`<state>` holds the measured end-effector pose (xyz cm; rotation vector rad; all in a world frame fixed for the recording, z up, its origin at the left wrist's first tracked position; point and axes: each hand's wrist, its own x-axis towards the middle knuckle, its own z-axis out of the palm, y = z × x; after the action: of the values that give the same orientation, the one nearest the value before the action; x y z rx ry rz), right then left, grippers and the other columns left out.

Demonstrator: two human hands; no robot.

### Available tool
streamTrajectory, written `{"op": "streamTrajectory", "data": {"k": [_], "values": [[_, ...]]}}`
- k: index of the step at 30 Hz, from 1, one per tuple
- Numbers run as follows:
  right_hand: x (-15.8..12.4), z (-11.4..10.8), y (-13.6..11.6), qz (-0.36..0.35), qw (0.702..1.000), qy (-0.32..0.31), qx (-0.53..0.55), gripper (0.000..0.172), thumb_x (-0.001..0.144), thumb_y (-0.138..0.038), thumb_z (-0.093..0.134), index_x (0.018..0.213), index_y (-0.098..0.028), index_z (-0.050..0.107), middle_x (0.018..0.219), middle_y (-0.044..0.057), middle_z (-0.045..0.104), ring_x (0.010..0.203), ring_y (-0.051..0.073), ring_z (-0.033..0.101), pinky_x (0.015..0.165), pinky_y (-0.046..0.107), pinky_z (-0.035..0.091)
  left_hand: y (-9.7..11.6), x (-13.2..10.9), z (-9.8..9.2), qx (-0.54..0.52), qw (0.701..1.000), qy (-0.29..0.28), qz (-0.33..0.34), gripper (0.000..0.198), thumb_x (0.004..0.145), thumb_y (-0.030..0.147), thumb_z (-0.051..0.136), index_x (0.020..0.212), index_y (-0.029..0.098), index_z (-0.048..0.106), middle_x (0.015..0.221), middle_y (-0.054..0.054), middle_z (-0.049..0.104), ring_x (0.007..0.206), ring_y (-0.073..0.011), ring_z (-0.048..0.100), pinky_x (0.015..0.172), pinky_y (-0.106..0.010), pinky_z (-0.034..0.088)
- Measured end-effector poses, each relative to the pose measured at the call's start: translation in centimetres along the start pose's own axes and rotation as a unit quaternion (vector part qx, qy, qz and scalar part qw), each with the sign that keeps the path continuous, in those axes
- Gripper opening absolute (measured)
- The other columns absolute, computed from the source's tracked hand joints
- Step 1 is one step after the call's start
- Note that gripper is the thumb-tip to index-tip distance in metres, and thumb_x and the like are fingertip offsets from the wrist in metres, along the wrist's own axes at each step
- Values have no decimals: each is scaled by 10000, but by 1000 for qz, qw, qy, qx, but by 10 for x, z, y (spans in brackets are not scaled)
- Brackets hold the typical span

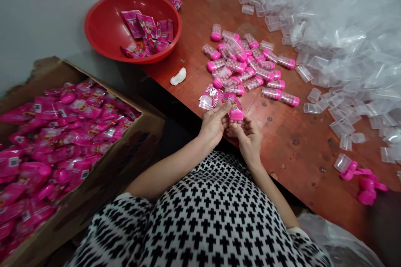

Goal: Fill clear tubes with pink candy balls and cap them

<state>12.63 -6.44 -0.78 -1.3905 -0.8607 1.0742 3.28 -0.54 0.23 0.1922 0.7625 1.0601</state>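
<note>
I see the left hand [215, 124] and right hand [250, 138] pinch a pink packet [233, 106], fingers [250, 125] nearly closed on it, by the table's [291, 167] edge; pink-capped tubes [235, 66] lie near; a red bowl [102, 35] sits farther off.

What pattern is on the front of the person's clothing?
Black crosses on a white ground; the clothing shows best in the head view.

A box [125, 154] of packets [69, 129] stood left of the table [291, 142]. At its left end I saw a bowl [103, 29] with packets inside, a wad [178, 76] in front. Tubes [236, 66] lay beyond the left hand [214, 125] and right hand [249, 134], with cups [344, 66] heaped to the tubes' right.
</note>
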Motion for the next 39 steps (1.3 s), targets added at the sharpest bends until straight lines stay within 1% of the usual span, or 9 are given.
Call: {"op": "streamTrajectory", "data": {"k": [5,12,16,20,22,27,30,34,39], "values": [[1,1,-1,19,999,-1,38,359,749,-324,702,1062,-250,542,819,-22,634,601,108,623,569,262,575,1,3,-3,46,997,-46,31,293,617,348,803,694,124,629,601,2,623,513,-95,582,532,-220,475],[3,0,5,-64,998,25,2,409,713,-299,739,1024,-246,478,820,-35,620,637,100,636,580,234,577,0,5,-5,100,991,-77,35,343,563,348,833,736,125,638,627,24,625,525,-81,572,559,-219,482],[5,-1,3,-38,998,17,43,412,698,-289,754,989,-249,464,784,-50,628,588,99,640,555,236,582,-1,6,-8,137,987,-75,24,334,576,375,818,620,118,610,579,5,616,530,-101,585,541,-228,472],[9,-1,2,34,993,-14,116,404,708,-319,743,967,-247,441,712,-67,639,538,105,636,512,242,574,1,6,-10,208,971,-67,99,301,588,351,809,564,126,610,550,25,595,499,-67,533,492,-192,413],[11,-1,1,39,991,-22,126,387,713,-315,740,951,-241,444,691,-70,638,525,106,634,493,237,567,1,5,-10,227,965,-64,118,292,589,344,806,557,130,611,548,30,593,491,-60,514,474,-187,393],[11,-3,1,-42,998,18,51,372,682,-242,772,909,-238,477,701,-77,630,539,87,632,521,207,567,-3,3,-10,161,983,-89,17,267,601,341,794,626,121,645,586,0,629,513,-90,559,519,-227,456],[12,-5,2,-15,997,-6,75,375,690,-263,767,916,-240,467,682,-78,636,533,100,640,509,221,569,1,3,-12,167,981,-98,5,258,609,324,792,611,117,637,564,2,616,478,-86,545,478,-223,441],[14,-5,3,46,987,-49,148,401,690,-310,764,920,-238,443,668,-73,653,501,119,641,465,244,562,12,5,-14,211,966,-146,-36,247,620,325,786,642,111,664,536,3,602,454,-94,538,454,-236,445],[14,-3,-3,-12,995,0,104,389,671,-254,780,881,-237,453,643,-89,644,512,103,641,488,216,565,9,2,-13,203,970,-128,-20,265,609,333,797,673,97,694,602,-29,656,533,-109,589,551,-253,495]]}}
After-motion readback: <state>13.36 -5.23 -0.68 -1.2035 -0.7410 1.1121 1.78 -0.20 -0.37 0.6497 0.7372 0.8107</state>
